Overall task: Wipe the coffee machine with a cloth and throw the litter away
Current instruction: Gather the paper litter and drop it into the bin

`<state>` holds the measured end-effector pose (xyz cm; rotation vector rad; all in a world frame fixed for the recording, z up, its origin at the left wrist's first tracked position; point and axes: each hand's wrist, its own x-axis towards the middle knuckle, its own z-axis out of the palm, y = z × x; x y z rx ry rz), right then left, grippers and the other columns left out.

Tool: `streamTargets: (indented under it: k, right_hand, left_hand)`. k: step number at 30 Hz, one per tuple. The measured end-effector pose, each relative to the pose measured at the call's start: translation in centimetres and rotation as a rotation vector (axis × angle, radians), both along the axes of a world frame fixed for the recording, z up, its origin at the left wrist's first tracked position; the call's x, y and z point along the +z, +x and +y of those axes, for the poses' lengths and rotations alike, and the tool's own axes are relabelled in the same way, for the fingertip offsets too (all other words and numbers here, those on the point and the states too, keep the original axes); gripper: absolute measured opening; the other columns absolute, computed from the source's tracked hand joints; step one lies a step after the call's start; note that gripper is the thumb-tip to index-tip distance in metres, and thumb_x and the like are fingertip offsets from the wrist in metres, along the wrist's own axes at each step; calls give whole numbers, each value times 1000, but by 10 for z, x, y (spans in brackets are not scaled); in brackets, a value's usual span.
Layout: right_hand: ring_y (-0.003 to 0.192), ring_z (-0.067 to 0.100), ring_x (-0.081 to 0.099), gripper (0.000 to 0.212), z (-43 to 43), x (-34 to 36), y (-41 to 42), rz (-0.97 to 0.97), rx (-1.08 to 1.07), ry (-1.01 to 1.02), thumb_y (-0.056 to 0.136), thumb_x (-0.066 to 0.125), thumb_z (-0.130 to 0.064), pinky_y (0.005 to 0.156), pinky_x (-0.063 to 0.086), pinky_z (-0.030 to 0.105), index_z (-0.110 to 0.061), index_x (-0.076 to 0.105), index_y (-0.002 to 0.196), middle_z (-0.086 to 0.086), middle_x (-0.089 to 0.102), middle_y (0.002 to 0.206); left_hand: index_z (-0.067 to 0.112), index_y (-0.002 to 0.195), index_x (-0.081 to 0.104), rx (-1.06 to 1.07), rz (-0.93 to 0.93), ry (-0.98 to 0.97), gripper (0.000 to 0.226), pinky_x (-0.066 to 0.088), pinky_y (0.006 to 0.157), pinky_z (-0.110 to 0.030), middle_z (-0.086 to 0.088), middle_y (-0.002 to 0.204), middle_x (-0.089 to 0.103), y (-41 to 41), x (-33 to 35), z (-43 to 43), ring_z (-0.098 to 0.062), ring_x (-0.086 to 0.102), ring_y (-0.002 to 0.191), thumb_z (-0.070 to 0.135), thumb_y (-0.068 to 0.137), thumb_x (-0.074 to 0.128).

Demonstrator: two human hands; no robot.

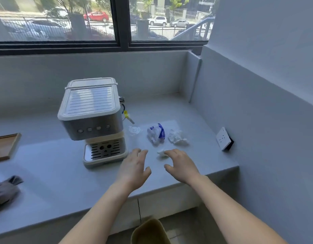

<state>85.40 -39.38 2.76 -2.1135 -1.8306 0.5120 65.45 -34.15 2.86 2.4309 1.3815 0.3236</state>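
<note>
A silver and cream coffee machine stands on the pale counter. To its right lie a clear plastic lid, a crumpled white-and-blue wrapper, a crumpled white tissue and a small white scrap. My right hand hovers open with its fingertips at the small scrap. Just right of the machine's drip tray, my left hand is open and holds nothing. A grey cloth lies bunched at the counter's left edge.
A wooden tray sits at the far left. A white wall socket juts from the right wall. Below the counter's front edge stands a yellowish bin. A window runs behind the counter.
</note>
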Motion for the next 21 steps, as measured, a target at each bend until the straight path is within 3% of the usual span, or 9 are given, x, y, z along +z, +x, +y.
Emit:
streamTargets:
  k: [4, 10, 15, 21]
  right_hand:
    - [131, 20, 39, 51, 16, -10, 32, -43, 57, -40, 91, 54, -34, 99, 43, 35, -28, 43, 141, -5, 49, 139]
    - [131, 25, 42, 50, 50, -21, 66, -82, 1, -69, 93, 55, -35, 99, 45, 40, -23, 45, 140, 1, 48, 143]
    - [123, 32, 43, 46, 87, -20, 86, -108, -72, -48, 92, 55, -28, 91, 48, 43, -21, 49, 136, 5, 47, 140]
    - [137, 31, 27, 57, 125, -29, 104, -183, -51, -173, 98, 47, -24, 93, 45, 42, -37, 27, 150, -5, 16, 162]
  left_hand:
    - [21, 144, 36, 59, 8, -22, 57, 42, 99, -36, -2, 142, 41, 32, -7, 5, -23, 43, 127, 37, 91, 51]
    - [22, 140, 42, 88, 4, -43, 48, 44, 86, -34, -2, 131, 50, 73, -20, 29, -23, 50, 116, 39, 95, 50]
    - [24, 139, 46, 58, 10, -88, 43, 48, 89, -41, -5, 133, 55, 102, -28, 50, -29, 53, 115, 35, 97, 50]
    - [23, 135, 51, 31, 78, -118, 38, 50, 88, -42, -6, 131, 56, 122, -38, 68, -31, 54, 114, 28, 97, 51]
